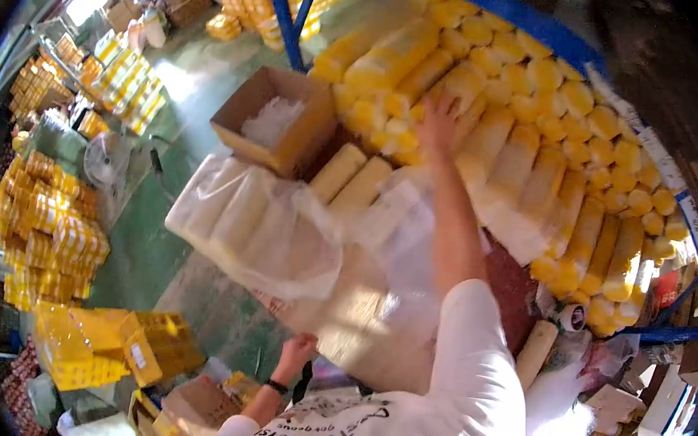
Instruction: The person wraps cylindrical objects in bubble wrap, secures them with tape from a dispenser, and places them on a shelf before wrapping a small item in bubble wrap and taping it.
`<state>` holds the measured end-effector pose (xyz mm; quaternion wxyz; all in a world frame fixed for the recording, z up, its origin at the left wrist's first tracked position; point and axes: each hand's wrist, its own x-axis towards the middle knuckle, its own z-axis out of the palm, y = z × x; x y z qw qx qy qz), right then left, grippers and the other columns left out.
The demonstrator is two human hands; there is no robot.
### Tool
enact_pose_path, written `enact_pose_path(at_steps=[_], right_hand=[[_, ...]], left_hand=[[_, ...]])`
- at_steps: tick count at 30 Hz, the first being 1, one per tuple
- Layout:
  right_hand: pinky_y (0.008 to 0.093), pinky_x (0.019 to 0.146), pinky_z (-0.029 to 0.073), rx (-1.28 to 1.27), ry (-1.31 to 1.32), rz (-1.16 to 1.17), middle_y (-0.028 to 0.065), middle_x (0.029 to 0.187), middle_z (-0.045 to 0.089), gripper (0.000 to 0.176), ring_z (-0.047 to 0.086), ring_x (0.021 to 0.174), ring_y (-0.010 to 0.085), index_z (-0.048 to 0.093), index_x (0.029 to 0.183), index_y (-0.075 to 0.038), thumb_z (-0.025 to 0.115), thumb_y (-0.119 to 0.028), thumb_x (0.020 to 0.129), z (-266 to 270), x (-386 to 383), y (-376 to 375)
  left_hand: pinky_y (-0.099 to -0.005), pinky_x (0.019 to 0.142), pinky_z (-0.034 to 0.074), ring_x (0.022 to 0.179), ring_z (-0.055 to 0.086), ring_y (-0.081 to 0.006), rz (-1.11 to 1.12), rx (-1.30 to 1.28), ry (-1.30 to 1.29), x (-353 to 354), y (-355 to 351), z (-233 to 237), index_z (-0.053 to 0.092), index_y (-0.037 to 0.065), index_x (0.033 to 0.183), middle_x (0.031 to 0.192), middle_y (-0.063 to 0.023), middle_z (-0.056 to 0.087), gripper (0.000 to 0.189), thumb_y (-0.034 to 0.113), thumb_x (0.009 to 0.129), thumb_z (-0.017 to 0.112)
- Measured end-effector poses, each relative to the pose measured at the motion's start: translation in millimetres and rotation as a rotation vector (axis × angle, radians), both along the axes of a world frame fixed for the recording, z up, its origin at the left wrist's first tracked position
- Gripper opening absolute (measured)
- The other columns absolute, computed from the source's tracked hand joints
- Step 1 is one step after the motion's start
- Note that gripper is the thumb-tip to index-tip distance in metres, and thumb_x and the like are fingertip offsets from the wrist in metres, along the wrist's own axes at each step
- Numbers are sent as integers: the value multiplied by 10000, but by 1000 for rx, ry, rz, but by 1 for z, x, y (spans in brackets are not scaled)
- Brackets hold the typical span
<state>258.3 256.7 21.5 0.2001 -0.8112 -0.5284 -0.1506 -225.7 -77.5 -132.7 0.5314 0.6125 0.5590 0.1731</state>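
Note:
My right hand is stretched far forward with its fingers extended over a yellow-and-white roll in the large stack. Closer to my body, my left hand is held with curled fingers beside the near edge of the work table; whatever it may hold is hidden. A clear plastic bag with several pale rolls inside lies on the table's left part. Two cream rolls lie behind it. Crumpled clear plastic film is spread under my right forearm.
An open cardboard box with white material inside stands at the table's back left. The blue rack frame surrounds the stacked rolls. Yellow cartons sit at lower left, and a fan stands on the green floor.

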Motion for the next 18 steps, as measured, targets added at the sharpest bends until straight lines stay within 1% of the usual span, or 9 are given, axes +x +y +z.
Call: enact_pose_path(at_steps=[2,5,7,8,10,12,13,15,18], right_hand=[[513,1039,321,198,-33,244,190,1427,293,669,284,1298,438,439,1313,-160,732,-186,712,-2,14,-18],[477,1012,359,256,146,356,207,1327,427,650,392,1244,387,445,1291,-69,729,-167,714,-9,16,-79],[436,990,383,69,305,266,208,1211,522,605,477,1161,358,468,1245,-2,723,-167,722,-38,-16,-152],[483,954,394,-33,102,343,217,1200,533,695,462,1156,400,408,1317,-43,703,-275,732,-102,-15,-184],[582,967,346,-533,240,342,237,1325,416,861,391,1226,407,397,1335,-49,733,-469,662,-164,-45,-255],[605,981,321,-655,7,294,235,1396,329,909,339,1268,407,389,1342,-51,722,-525,641,-159,-97,-315],[469,1031,339,-496,-30,324,190,1316,460,802,421,1219,370,424,1302,-47,747,-402,660,-169,-105,-328],[394,1001,391,-705,435,215,164,1301,506,704,463,1210,334,448,1316,-50,705,-350,734,-178,-101,-324],[347,903,451,-204,579,194,91,1234,573,483,579,1060,282,512,1238,-58,587,-331,847,-172,-107,-336]], left_hand=[[-262,651,475,752,589,-80,109,-6,-134,6,21,36,630,23,969,828,-44,652,162,147,881,574],[-248,667,474,764,592,-88,155,4,-138,17,47,34,622,19,976,816,-38,646,153,130,882,575],[-245,663,473,755,589,-91,111,94,-185,27,53,14,615,18,971,806,-31,639,142,121,885,570],[-251,666,476,754,592,-97,42,77,-188,35,56,15,612,18,977,812,-36,640,145,122,885,570],[-262,673,482,752,598,-109,-92,41,-189,53,63,20,606,18,988,824,-46,640,151,124,887,570],[-275,697,489,768,608,-138,-174,43,-255,73,62,17,605,23,994,846,-60,639,164,138,880,583],[-282,709,493,776,613,-153,-213,47,-289,78,61,15,604,25,997,856,-67,639,171,145,877,589],[-296,741,498,845,613,-181,-314,-7,-267,87,61,16,581,36,1065,931,-90,629,255,180,858,621],[-322,787,497,986,576,-223,-345,-19,-164,113,48,46,512,54,1189,1119,-129,563,428,226,828,664]])
